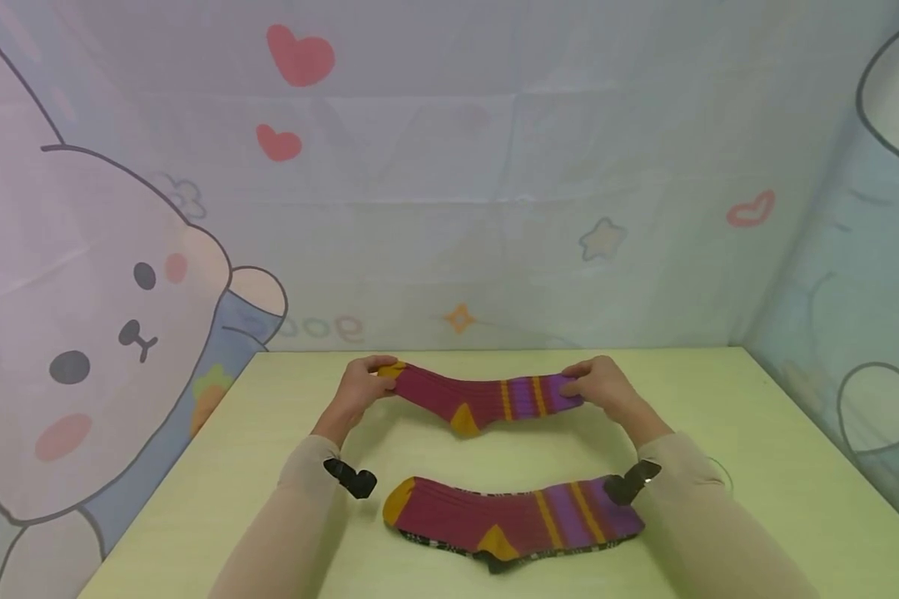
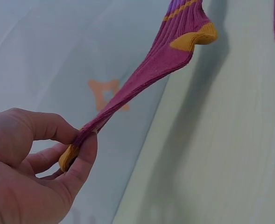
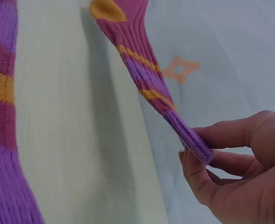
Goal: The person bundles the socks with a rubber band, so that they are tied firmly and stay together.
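The left hand (image 1: 355,389) pinches the yellow toe (image 1: 391,372) of a dark red sock (image 1: 430,387). The right hand (image 1: 605,388) pinches the purple top end (image 1: 567,393) of the same sock. The sock reaches across between them, held up above the far part of the yellow table (image 1: 419,457). Nearer, a matching sock (image 1: 472,516) lies flat with its toe to the left, so there are two dark red socks. A black-and-white patterned cloth (image 1: 434,543) peeks out from under it, mostly hidden; only the head view shows that. The two wrist views show the held sock's ends squeezed thin. Two small black things (image 1: 350,479) sit at the wrists, one on each. The far cloth wall (image 1: 434,249) has three pink hearts (image 1: 300,56).
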{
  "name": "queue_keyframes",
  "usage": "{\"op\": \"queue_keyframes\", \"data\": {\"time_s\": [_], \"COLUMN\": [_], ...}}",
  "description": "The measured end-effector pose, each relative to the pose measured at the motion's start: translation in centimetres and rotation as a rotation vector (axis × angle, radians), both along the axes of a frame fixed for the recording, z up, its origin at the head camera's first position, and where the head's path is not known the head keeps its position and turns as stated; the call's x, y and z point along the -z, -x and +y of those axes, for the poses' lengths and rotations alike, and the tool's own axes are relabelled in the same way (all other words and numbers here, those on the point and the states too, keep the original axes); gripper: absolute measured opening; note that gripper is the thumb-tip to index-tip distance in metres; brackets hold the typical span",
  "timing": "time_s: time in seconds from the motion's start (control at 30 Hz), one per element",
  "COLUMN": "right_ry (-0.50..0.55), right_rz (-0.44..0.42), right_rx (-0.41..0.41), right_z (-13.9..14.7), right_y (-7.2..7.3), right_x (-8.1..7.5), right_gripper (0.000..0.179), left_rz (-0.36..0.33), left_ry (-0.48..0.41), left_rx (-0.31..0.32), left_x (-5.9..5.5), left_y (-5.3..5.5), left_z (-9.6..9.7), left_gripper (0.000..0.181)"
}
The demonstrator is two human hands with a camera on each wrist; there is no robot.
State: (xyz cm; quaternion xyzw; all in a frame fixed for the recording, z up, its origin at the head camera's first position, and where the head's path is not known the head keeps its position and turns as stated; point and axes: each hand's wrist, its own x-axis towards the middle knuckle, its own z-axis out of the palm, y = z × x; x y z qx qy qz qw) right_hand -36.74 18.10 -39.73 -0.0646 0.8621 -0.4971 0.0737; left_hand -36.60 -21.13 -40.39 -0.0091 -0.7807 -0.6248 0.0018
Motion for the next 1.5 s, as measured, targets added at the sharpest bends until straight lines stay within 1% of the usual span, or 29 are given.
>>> {"op": "queue_keyframes", "data": {"time_s": [0.13,0.23,0.37,0.6,0.7,0.8,0.97,1.13,1.3,1.5], "right_ry": [-0.006,0.003,0.018,-0.03,-0.06,-0.09,-0.109,-0.109,-0.071,-0.05], "right_rz": [0.002,-0.003,-0.018,-0.017,-0.003,0.03,0.043,0.036,0.002,-0.041], "right_rx": [-0.048,-0.082,-0.125,-0.169,-0.188,-0.206,-0.218,-0.24,-0.302,-0.407], "right_z": [0.8,1.4,2.2,3.6,4.1,4.5,5.1,5.5,5.7,5.9], "right_y": [-1.1,-1.8,-2.7,-4.4,-5.3,-6.1,-7.4,-8.6,-9.3,-9.5], "right_x": [-0.8,-1.1,-1.2,-1.4,-1.7,-2.1,-2.3,-2.1,-1.9,-1.6], "right_gripper": [0.048,0.048,0.049,0.048,0.048,0.047,0.045,0.044,0.044,0.039], "left_rz": [0.016,0.024,0.033,0.022,0.021,0.026,0.019,0.014,0.0,-0.009], "left_ry": [0.011,0.004,0.004,0.02,0.034,0.064,0.116,0.138,0.148,0.156], "left_rx": [0.01,0.037,0.081,0.128,0.148,0.166,0.186,0.217,0.282,0.363], "left_x": [-0.6,-1.0,-1.2,-0.9,-0.9,-0.9,-0.7,-0.8,-1.0,-1.6], "left_y": [-0.7,-1.2,-2.1,-3.8,-4.7,-5.4,-6.7,-7.9,-9.1,-10.2], "left_z": [0.2,0.2,0.2,0.1,0.4,0.7,1.0,1.1,1.0,0.8], "left_gripper": [0.044,0.044,0.043,0.042,0.042,0.042,0.04,0.037,0.038,0.04]}}
